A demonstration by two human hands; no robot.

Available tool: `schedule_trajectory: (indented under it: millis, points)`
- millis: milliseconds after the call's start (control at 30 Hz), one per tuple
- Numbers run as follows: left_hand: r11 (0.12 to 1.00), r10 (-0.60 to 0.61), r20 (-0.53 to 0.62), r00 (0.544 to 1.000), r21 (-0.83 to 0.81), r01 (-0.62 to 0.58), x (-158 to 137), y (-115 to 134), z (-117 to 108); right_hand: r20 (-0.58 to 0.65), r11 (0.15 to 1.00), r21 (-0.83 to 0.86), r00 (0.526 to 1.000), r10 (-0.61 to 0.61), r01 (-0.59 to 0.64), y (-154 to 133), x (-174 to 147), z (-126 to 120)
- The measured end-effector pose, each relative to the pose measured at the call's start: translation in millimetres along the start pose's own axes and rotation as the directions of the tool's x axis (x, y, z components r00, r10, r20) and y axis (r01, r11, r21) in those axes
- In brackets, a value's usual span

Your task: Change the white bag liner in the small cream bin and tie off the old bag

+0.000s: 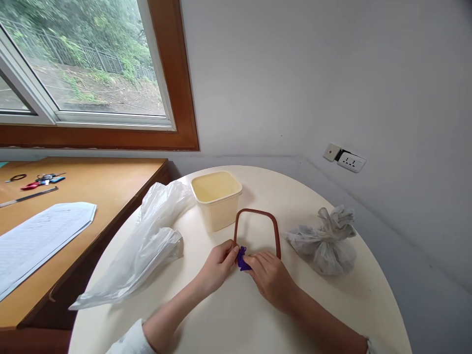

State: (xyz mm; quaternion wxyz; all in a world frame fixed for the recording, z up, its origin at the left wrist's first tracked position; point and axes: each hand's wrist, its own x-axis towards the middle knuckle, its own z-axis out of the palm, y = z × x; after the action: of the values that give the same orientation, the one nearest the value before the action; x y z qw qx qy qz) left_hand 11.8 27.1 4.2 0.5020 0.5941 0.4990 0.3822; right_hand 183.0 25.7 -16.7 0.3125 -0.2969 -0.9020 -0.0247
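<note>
A round pale bench (217, 324) stands against a white wall (258, 83). Near its centre, a brown frame (258, 212) is pinched by the fingers of the left hand (220, 263), apparently to be steadied, while a crumpled purple piece (242, 259) is gripped beside it by those of the right hand (271, 275). At 11 o'clock, a cream bin (221, 213) is left open, no contents visible; at 9, a plastic bag (147, 250) lies slack, seemingly unfilled; at 3, a knotted bag (332, 253) is filled, its contents unclear.

Lower centre: bare right hand (272, 280) hides part of crumpled purple piece (242, 260), material unclear. Left edge crops white paper sheets (40, 248), writing (47, 220) illegibly small.
</note>
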Motion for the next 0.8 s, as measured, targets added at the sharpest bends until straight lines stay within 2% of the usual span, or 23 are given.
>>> schedule_trajectory:
  millis: [300,533,633,800]
  points:
    - [0.992,-0.089,-0.021,0.996,-0.096,0.086,2,1,-7,0.032,0.995,-0.084,0.998,-0.045,0.048,6,4,-11]
    - [0.953,-0.167,-0.047,0.985,-0.262,0.149,6,3,-7,0.048,0.997,-0.035,0.997,-0.061,0.062,5,1,-11]
    - [0.966,-0.178,-0.108,0.978,-0.21,0.152,8,1,-11,0.046,0.996,0.009,0.994,-0.094,0.094,1,2,-13]
    - [0.992,-0.12,-0.157,0.98,-0.049,0.113,11,-5,-23,0.059,0.979,0.073,0.979,-0.193,0.189,-1,1,-15]
